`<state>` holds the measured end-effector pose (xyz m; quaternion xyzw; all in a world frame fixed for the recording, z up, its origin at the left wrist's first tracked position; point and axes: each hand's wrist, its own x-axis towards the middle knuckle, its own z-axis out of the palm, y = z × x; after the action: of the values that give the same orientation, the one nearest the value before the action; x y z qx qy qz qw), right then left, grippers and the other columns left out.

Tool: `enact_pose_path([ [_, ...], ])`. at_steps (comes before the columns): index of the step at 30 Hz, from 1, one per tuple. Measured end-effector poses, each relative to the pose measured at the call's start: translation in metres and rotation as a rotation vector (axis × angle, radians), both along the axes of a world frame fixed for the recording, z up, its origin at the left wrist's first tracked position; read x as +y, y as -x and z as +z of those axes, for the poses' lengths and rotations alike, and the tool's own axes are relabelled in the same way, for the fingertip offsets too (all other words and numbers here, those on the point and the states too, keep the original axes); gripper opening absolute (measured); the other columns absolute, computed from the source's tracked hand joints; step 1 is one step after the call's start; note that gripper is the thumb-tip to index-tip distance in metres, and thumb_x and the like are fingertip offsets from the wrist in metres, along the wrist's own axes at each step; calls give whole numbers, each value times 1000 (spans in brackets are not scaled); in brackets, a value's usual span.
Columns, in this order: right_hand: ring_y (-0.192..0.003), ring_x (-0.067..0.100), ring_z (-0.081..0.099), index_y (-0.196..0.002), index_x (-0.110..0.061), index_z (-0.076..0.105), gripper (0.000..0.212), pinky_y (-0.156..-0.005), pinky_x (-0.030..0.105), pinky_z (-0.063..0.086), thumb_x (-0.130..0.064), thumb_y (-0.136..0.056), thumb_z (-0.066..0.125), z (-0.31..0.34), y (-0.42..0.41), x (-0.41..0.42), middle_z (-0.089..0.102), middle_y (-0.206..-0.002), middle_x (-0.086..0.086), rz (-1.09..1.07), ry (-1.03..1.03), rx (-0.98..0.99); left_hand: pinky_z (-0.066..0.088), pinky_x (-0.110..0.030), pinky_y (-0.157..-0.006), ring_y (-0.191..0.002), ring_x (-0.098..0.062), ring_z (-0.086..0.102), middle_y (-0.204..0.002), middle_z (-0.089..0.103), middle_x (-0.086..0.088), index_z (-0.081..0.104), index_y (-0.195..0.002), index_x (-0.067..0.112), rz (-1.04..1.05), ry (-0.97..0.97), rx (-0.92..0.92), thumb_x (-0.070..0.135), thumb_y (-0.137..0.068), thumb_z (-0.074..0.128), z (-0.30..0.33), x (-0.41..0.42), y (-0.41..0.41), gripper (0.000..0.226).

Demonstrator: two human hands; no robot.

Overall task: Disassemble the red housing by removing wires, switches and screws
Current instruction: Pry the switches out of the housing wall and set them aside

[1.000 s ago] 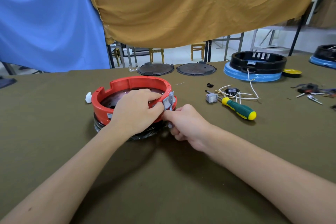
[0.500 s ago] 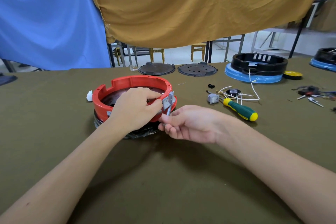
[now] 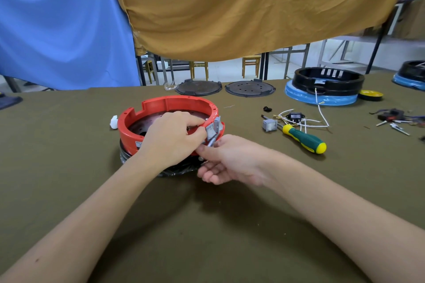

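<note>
The round red housing point(image 3: 161, 104) sits on a black base at the table's middle. Grey rocker switches point(image 3: 212, 130) stick out of its near right wall. My left hand point(image 3: 171, 139) reaches over the rim, its thumb and fingers pinched on the switches from inside. My right hand point(image 3: 230, 158) is just below and right of them, palm turned up, its thumb and forefinger on the lowest grey switch piece. Removed parts lie to the right: a grey switch point(image 3: 269, 125), a black socket with white wires point(image 3: 296, 117) and a green-yellow screwdriver point(image 3: 304, 139).
Two dark round plates point(image 3: 249, 87) lie at the table's far edge. A black housing on a blue base point(image 3: 322, 89) stands far right, with a yellow disc point(image 3: 370, 95) beside it. Small connectors and wires point(image 3: 393, 119) lie at the right edge. A white piece point(image 3: 113, 122) sits left of the housing.
My right hand has turned from knuckles-up to palm-up under the switches and shifted slightly right. The left hand stays on the rim and switches.
</note>
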<state>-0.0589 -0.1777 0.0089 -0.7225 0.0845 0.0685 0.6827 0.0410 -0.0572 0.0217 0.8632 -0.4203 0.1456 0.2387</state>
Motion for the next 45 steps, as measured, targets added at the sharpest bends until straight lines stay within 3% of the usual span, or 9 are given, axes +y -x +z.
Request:
enact_pose_path([
  [6,-34,8,42,-72,-12,44,35,-36,15,32,-21,-106,44,21,11,-29,55,-50,3,127,267,139,52,-38,-74,-87,-12,60,-93,70,10,74,-108,35,-13,13,-3,45,-83,36,0,0,0,47],
  [11,-36,6,28,-71,-15,41,33,-34,14,22,-20,-104,45,25,8,-33,43,-50,-1,65,251,146,51,-38,-74,-87,-13,59,-93,68,9,72,-114,35,-37,-6,-24,37,-94,47,-1,1,-4,33],
  [20,-33,3,27,-85,-20,43,20,-34,14,21,-17,-104,44,3,2,10,42,-56,-1,-72,137,51,48,-44,-66,-73,-14,57,-75,64,0,74,-90,20,-45,-39,-35,44,-84,35,1,0,1,46],
  [25,-34,5,31,-85,-20,46,18,-35,16,24,-22,-103,45,-5,0,26,43,-59,1,-167,118,-20,42,-35,-57,-66,-14,54,-68,61,0,70,-78,17,-60,-29,-52,38,-85,41,1,-1,2,36],
  [30,-72,22,52,-101,-14,49,9,-61,30,41,-17,-102,41,-18,-6,40,54,-89,11,-243,416,-87,42,-41,-59,-66,-17,54,-68,61,-4,70,-77,13,-48,-17,-44,37,-80,40,2,-2,3,38],
  [33,-41,9,47,-98,-12,53,19,-39,19,37,-20,-105,38,-17,-5,39,57,-64,5,-236,184,-78,46,-43,-63,-70,-15,55,-73,63,-3,73,-84,16,-40,-18,-28,39,-80,39,3,-1,4,41],
  [36,-35,4,45,-90,-10,51,20,-35,14,36,-17,-106,40,-2,-1,21,57,-55,1,-101,85,42,47,-45,-67,-73,-16,57,-76,65,-3,74,-90,18,-20,-21,-34,42,-80,37,3,-1,4,45],
  [41,-35,5,29,-75,-16,45,27,-35,13,22,-8,-101,44,23,9,-17,44,-52,-1,13,286,179,50,-43,-68,-76,-13,59,-78,67,2,74,-95,25,-5,-2,-37,46,-82,35,1,-1,3,47],
  [45,-41,10,21,-73,-14,48,24,-40,20,15,-9,-96,49,35,12,-37,35,-51,-3,-114,511,105,50,-41,-67,-76,-12,58,-77,65,4,75,-99,28,-6,5,-27,47,-83,36,1,-1,4,46],
])
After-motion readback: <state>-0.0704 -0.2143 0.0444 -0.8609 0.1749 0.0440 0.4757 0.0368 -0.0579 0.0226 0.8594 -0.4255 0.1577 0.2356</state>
